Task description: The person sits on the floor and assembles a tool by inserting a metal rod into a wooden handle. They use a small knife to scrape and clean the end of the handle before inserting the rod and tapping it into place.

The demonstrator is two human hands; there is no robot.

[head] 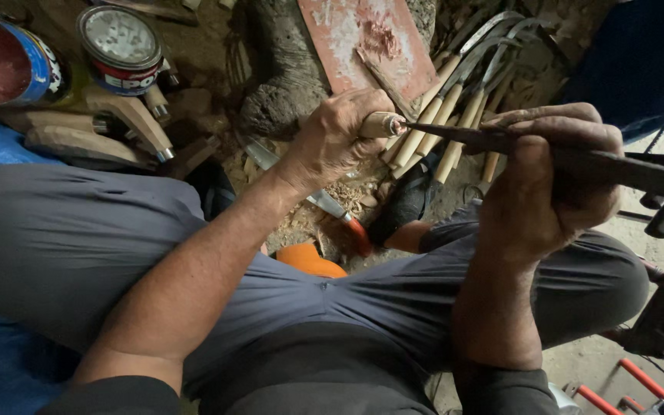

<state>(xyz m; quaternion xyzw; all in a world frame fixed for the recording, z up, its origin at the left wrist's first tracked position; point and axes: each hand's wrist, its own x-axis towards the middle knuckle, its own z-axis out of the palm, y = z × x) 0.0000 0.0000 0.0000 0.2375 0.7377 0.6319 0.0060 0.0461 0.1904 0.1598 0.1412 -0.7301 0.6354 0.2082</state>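
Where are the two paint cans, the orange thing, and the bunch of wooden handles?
Cans (121, 38), head view, lid of the right can.
Orange thing (309, 261), head view, its rounded top between the knees.
Wooden handles (443, 115), head view, middle of the bundle.

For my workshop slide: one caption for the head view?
Left hand grips a wooden-handled tool against a dark rod held by the right hand.

Both hands (439, 165) on a wooden-handled chisel (501, 142)
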